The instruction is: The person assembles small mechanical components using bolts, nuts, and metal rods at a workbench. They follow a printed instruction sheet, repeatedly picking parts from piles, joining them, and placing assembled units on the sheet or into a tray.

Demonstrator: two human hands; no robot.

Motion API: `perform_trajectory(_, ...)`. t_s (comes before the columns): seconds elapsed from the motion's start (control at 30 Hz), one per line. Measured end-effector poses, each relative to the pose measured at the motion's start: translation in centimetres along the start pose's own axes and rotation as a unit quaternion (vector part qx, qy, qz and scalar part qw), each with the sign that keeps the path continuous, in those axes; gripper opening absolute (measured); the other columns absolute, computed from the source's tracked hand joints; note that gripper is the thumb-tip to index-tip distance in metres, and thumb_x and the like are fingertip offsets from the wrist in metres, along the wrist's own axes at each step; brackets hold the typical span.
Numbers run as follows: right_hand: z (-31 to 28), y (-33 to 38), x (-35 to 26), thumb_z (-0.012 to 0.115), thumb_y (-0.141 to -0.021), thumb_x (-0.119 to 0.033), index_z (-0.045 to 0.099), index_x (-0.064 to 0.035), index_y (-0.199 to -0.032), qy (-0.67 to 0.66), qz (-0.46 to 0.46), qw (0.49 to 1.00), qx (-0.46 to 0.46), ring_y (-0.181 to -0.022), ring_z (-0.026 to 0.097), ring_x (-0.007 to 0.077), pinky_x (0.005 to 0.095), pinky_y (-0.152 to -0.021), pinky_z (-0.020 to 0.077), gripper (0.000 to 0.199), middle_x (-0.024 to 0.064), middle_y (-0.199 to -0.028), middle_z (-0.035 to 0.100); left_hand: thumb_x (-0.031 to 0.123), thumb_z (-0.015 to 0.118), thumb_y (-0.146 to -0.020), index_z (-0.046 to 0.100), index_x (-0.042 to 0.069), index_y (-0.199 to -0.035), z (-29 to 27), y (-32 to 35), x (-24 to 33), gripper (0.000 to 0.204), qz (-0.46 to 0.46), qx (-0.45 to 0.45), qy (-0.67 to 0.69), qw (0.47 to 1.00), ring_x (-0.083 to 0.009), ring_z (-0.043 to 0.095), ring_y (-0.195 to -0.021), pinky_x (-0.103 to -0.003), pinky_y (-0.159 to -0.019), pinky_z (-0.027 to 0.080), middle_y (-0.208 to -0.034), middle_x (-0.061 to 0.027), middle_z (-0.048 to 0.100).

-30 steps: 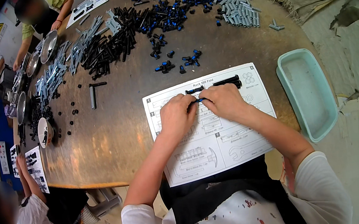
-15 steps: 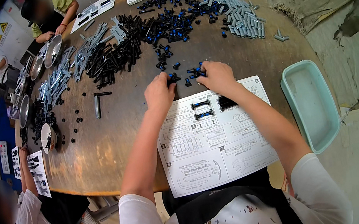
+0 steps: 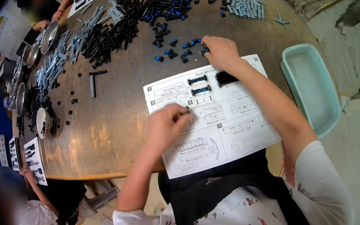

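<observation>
My left hand [image 3: 167,127] is over the printed parts sheet [image 3: 240,147], thumb and fingers drawn together, slightly blurred. A small dark piece [image 3: 187,109] shows at its fingertips; its kind is not clear. Beyond the sheet's far edge, my right hand [image 3: 222,53] pinches a black bolt with a blue patch [image 3: 204,51], partly hidden by the fingers. Several similar loose bolts [image 3: 186,55] lie on the table just left of it. On the sheet rest a pair of blue-patched bolts [image 3: 199,85] and a group of black cylindrical pieces [image 3: 225,77], partly behind my right forearm.
Heaps of black bolts [image 3: 110,41], blue-patched bolts [image 3: 169,3] and silver sleeves [image 3: 243,4] cover the far table. A pale green tub [image 3: 290,83] stands at right. Metal bowls [image 3: 21,99] and a small bowl [image 3: 40,125] stand at left, near co-workers with sheets.
My left hand has come back from the loose bolts to over the sheet. My right hand stays at the bolts, which now lie more spread out. The view has shifted slightly.
</observation>
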State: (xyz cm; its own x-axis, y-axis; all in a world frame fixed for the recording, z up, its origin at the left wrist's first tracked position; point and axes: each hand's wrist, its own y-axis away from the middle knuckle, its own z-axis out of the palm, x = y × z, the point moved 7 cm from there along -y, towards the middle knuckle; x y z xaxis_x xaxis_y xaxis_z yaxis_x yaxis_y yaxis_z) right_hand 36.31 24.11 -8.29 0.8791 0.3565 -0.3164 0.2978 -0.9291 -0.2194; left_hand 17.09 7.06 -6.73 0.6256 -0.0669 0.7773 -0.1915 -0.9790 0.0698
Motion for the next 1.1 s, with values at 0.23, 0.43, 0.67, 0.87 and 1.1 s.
perform_trajectory(0.23,1.0,-0.6,-0.9,0.066,-0.085,-0.016,0.070,-0.0095,-0.103,0.077,-0.045,0.995,-0.040,-0.094,0.066,0.0310,0.0439,-0.083,0.0515,0.019,0.0102,-0.101,0.069,0.008,0.073,-0.082,0.071,0.004,-0.095,2.3,3.9,1.3,0.014,0.133,0.070,-0.080,0.985,-0.0265,0.066,-0.077,-0.034,-0.067,0.053,-0.086,-0.0103,0.068)
perform_trajectory(0.43,0.8,0.5,-1.1,0.065,-0.086,-0.018,0.071,-0.0103,-0.100,0.027,-0.099,0.995,0.001,-0.090,0.067,0.0303,0.0432,-0.079,0.0527,0.017,0.0100,-0.095,0.068,0.005,0.073,-0.081,0.071,0.004,-0.095,2.2,4.5,1.5,0.014,0.125,0.105,-0.058,0.985,-0.0265,0.066,-0.077,-0.035,-0.066,0.053,-0.086,-0.0101,0.067)
perform_trajectory(0.67,-3.4,4.8,-6.8,0.066,-0.082,-0.013,0.068,-0.0082,-0.094,-0.213,-0.141,0.967,0.001,-0.074,0.067,0.0281,0.0391,-0.065,0.0524,0.013,0.0095,-0.090,0.068,0.007,0.074,-0.080,0.072,0.007,-0.094,2.3,5.1,1.2,0.014,0.139,0.146,-0.065,0.977,-0.0256,0.064,-0.073,-0.035,-0.063,0.052,-0.084,-0.0081,0.065)
perform_trajectory(0.87,-1.5,10.8,-12.4,0.070,-0.080,-0.017,0.065,-0.0071,-0.091,-0.126,-0.319,0.932,-0.116,-0.081,0.064,0.0265,0.0387,-0.068,0.0513,0.016,0.0065,-0.088,0.061,0.010,0.075,-0.079,0.072,0.009,-0.091,2.5,5.3,1.4,0.012,0.161,0.174,-0.104,0.966,-0.0251,0.062,-0.070,-0.036,-0.060,0.050,-0.079,-0.0065,0.062)
perform_trajectory(1.1,-0.2,10.4,-13.8,0.065,-0.083,-0.012,0.071,-0.0067,-0.098,-0.089,-0.353,0.894,-0.260,-0.085,0.065,0.0269,0.0384,-0.072,0.0505,0.017,0.0058,-0.092,0.063,0.012,0.072,-0.082,0.070,0.010,-0.088,2.4,5.4,1.3,0.007,0.167,0.186,-0.104,0.963,-0.0231,0.061,-0.070,-0.037,-0.058,0.049,-0.077,-0.0041,0.058)
